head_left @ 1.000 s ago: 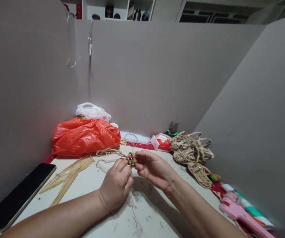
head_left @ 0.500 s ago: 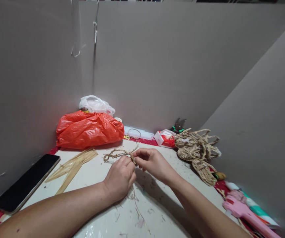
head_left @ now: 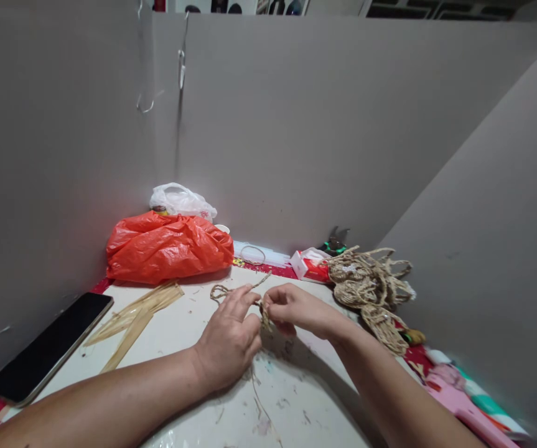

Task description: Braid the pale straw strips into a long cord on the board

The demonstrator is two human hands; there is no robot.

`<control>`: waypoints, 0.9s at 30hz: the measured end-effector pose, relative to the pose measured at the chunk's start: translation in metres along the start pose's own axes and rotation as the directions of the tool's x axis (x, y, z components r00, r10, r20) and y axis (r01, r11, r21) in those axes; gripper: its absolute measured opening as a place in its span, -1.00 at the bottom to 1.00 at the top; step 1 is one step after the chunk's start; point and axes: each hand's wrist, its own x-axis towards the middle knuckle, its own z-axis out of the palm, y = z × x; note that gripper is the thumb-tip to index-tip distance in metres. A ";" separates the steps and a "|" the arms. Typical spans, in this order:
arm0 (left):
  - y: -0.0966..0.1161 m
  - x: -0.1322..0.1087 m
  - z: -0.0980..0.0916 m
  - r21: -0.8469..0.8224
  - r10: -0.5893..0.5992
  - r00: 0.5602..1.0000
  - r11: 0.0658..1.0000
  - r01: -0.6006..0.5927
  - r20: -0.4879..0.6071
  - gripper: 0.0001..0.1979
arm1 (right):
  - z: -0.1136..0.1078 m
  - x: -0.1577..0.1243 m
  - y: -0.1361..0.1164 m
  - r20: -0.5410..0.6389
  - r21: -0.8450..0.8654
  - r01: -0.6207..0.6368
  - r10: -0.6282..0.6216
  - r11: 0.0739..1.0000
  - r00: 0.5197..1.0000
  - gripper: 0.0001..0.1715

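Note:
Over the middle of the white board, my left hand (head_left: 231, 336) is closed around a braided straw cord (head_left: 219, 291), its fingers bent and partly hiding it. A loop of the cord shows beyond the left fingers, and a loose end sticks up toward the back. My right hand (head_left: 291, 308) pinches the cord's near part between thumb and fingertips, close beside the left fingertips. A thin fibre strand (head_left: 261, 404) trails on the board below my left hand. Flat dried strips (head_left: 142, 311) lie left of the hands.
A black phone (head_left: 51, 348) lies at the left edge. Behind stands a red plastic bag (head_left: 170, 249) with a white bag (head_left: 182, 202). Woven straw pieces (head_left: 368, 280) are heaped at right, near pliers (head_left: 336, 242). A pink glue gun (head_left: 457, 395) sits front right. Grey panels enclose the board.
Both hands have shifted slightly to the right with the cord. The left fingers have lifted and straightened somewhat, and the cord's loose end now points up more. The view has tilted up slightly.

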 end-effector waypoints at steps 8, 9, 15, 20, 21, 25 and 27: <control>-0.004 0.001 0.003 -0.291 -0.181 0.982 0.937 0.191 0.063 -0.86 | -0.001 -0.002 -0.012 -0.264 0.193 0.097 -0.044 0.976 0.963 -0.95; -0.005 0.001 0.004 -0.321 -0.191 0.980 0.926 0.199 0.059 -0.85 | -0.001 0.000 -0.012 -0.304 0.238 0.120 -0.043 0.964 0.952 -0.92; -0.003 0.007 0.011 -0.490 -0.363 0.926 0.792 0.364 0.101 -0.80 | -0.004 0.018 0.006 -0.456 0.384 0.176 0.021 0.906 0.890 -0.82; -0.001 0.009 0.015 -0.621 -0.521 0.791 0.515 0.591 0.320 -0.79 | -0.008 0.034 0.024 -0.528 0.449 0.192 0.085 0.873 0.845 -0.83; -0.002 0.009 0.016 -0.637 -0.540 0.765 0.461 0.618 0.351 -0.78 | -0.008 0.035 0.026 -0.526 0.459 0.202 0.082 0.865 0.846 -0.83; -0.008 0.009 0.019 -0.664 -0.564 0.755 0.428 0.613 0.334 -0.74 | -0.008 0.036 0.031 -0.466 0.517 0.253 0.022 0.818 0.884 -0.77; -0.010 0.009 0.019 -0.669 -0.569 0.773 0.461 0.583 0.281 -0.71 | -0.005 0.037 0.032 -0.441 0.563 0.267 0.012 0.782 0.897 -0.73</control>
